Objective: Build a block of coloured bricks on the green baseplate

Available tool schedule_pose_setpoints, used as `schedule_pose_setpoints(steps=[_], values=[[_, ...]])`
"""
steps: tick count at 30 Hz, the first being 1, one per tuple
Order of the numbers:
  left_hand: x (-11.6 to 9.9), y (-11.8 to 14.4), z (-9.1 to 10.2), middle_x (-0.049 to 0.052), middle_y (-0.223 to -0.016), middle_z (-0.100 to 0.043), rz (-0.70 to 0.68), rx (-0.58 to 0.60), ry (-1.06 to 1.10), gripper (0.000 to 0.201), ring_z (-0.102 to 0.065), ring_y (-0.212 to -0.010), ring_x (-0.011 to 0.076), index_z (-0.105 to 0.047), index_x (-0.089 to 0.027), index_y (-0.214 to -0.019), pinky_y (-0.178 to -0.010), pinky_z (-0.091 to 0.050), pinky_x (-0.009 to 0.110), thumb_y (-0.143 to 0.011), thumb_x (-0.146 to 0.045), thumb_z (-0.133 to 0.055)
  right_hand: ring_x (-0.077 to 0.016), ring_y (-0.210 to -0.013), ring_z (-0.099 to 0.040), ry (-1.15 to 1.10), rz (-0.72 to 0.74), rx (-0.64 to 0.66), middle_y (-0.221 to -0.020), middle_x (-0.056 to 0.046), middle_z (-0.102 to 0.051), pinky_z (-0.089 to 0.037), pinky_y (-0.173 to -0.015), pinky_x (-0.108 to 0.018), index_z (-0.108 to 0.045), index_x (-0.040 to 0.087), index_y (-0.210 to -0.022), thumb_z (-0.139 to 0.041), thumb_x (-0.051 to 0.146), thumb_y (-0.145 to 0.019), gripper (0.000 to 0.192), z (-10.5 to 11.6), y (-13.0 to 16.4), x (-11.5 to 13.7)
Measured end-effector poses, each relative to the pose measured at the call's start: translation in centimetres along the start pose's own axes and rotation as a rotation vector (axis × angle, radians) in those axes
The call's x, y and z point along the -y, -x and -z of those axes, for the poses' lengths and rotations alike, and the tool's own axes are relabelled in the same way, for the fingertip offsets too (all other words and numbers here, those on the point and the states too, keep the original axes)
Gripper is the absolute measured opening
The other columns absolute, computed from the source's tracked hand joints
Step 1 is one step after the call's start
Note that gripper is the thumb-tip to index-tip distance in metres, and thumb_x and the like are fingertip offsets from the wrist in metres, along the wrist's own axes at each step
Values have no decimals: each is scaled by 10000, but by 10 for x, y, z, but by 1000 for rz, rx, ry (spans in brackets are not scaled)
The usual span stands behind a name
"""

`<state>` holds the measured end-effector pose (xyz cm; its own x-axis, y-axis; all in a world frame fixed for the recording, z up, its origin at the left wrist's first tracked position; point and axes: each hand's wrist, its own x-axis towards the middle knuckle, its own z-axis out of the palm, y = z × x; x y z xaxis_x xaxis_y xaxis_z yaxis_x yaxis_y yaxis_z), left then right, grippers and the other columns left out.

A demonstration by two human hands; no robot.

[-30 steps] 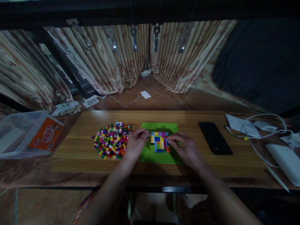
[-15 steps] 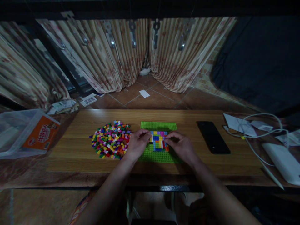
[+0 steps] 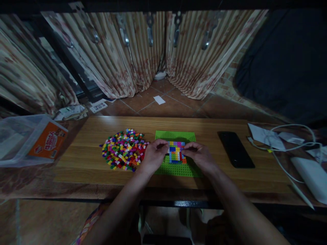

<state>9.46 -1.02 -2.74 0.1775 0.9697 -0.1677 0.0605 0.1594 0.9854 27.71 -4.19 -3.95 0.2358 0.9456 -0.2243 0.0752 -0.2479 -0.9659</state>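
A green studded baseplate (image 3: 175, 135) lies on the wooden table (image 3: 194, 124). A block of small coloured bricks (image 3: 177, 153) is built on its middle. My left hand (image 3: 152, 157) rests on the plate's left edge, fingertips pinched against the left side of the block. My right hand (image 3: 199, 156) rests on the plate's right part, fingertips pinched at the block's upper right. Whether either hand holds a loose brick is hidden by the fingers. A heap of loose coloured bricks (image 3: 122, 150) lies just left of my left hand.
A black phone (image 3: 235, 149) lies right of the plate. Papers (image 3: 263, 136), a white cable (image 3: 283, 163) and a white device (image 3: 310, 175) sit at the table's right end. A clear plastic tub with an orange label (image 3: 28, 141) stands at the far left. Curtains hang behind.
Both hands have closed in on the brick block: the right hand moved up to its top right, the left fingertips reached its left side. The camera view shifted slightly.
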Motion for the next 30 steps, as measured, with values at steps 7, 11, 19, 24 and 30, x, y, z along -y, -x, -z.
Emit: schedule_pose_setpoints(steps=[7, 11, 19, 24, 30], values=[[2, -1, 0, -23, -613, -584, -9, -6, -22, 158, -502, -565, 93, -665, -151, -781, -573, -415, 207, -736, -299, -631, -139, -589, -573, -44, -1, 3, -613, 24, -642, -467, -639, -297, -624, 206, -616, -817, 361, -481, 282, -5, 0, 1], [0, -2, 4, -17, -629, -599, -17, -3, -38, 183, -508, -568, 97, -670, -150, -790, -565, -410, 208, -739, -321, -626, -136, -587, -560, -20, -5, 39, -621, 25, -640, -449, -620, -290, -623, 209, -635, -843, 420, -460, 351, -1, 1, 3], [-9, -11, 38, 5, -692, -648, -110, -69, -250, 209, -554, -627, 121, -695, -150, -810, -592, -420, 212, -764, -315, -577, -149, -631, -558, 45, -15, 17, -645, -9, -637, -432, -621, -286, -660, 200, -689, -724, 603, -612, 415, 13, -5, 5], [-20, -19, 72, 34, -737, -689, -142, -157, -631, 228, -603, -692, 151, -701, -147, -810, -654, -449, 226, -812, -245, -496, -167, -625, -574, 272, 76, -13, -662, -15, -659, -420, -604, -296, -669, 201, -685, -728, 577, -619, 385, 8, -7, -2], [-30, -13, 90, 67, -837, -740, -26, -210, -1120, 285, -656, -788, 191, -734, -195, -885, -732, -465, 256, -838, -189, -453, -202, -681, -626, 358, 102, -14, -732, -38, -706, -449, -638, -320, -689, 201, -761, -686, 558, -688, 364, 9, -4, -7]])
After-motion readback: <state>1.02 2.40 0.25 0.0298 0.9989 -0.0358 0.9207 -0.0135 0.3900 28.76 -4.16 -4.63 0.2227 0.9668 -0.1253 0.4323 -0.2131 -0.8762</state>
